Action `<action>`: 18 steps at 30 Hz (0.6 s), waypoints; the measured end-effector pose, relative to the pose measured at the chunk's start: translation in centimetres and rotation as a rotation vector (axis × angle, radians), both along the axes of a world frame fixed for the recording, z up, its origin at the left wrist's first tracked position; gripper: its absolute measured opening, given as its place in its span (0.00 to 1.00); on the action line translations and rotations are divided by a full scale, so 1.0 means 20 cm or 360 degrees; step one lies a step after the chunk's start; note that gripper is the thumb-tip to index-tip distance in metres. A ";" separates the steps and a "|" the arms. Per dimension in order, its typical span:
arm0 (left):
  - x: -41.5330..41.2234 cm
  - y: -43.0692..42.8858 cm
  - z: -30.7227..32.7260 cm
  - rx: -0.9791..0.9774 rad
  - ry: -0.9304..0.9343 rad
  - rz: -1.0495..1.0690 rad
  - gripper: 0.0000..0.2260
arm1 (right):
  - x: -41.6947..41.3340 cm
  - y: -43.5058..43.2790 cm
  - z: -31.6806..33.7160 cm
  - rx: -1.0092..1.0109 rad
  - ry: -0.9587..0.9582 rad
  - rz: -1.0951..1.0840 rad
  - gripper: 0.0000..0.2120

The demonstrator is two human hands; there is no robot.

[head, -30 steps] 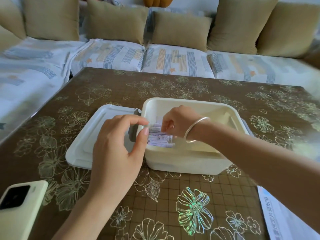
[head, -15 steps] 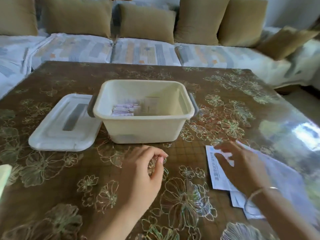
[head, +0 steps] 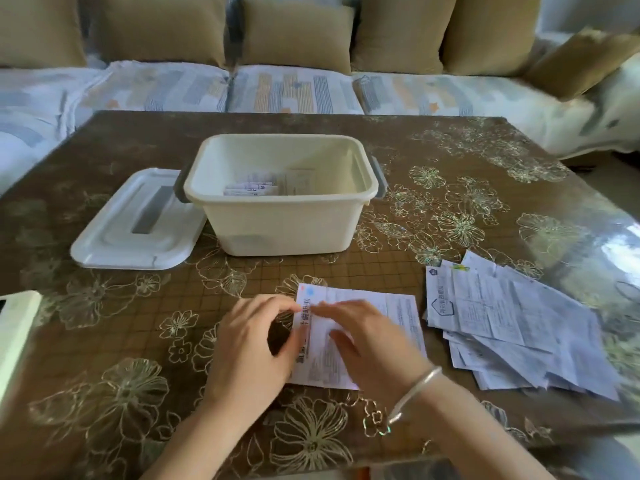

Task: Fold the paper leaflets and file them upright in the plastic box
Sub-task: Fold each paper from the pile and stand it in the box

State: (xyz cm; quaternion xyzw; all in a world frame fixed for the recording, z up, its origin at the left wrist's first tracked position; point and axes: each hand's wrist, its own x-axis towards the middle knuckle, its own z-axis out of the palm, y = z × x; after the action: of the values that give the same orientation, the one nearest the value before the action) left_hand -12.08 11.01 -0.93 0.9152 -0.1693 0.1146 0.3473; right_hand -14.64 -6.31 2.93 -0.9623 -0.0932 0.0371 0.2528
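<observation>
A single wide-angle camera, worn on the person's head, looks forward and down across the brown counter, facing the sofa that runs along its far side. Nearest the lens, low in the frame, the left hand and right hand meet on a leaflet. The plastic box sits farther off at mid-frame, with its lid to the left and a loose pile of leaflets near the right edge.
</observation>
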 end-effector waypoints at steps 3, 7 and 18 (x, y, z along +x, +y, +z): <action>-0.02 0.04 -0.02 0.0172 0.0106 -0.0039 0.26 | 0.14 -0.09 0.08 -0.0172 -0.0137 -0.0046 0.14; -0.04 0.04 -0.05 0.0337 0.0109 -0.0075 0.31 | 0.31 -0.17 0.13 -0.0495 0.0245 0.0023 0.28; -0.06 0.04 -0.01 0.0015 0.0215 0.0032 0.33 | 0.33 -0.15 0.21 -0.0511 0.0256 0.0017 0.06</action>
State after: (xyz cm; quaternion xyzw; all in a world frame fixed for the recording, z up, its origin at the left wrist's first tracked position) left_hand -13.37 11.90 -1.14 0.9241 -0.1367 0.0553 0.3525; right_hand -8.12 -9.31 7.18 -0.9837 -0.0707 0.1298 0.1023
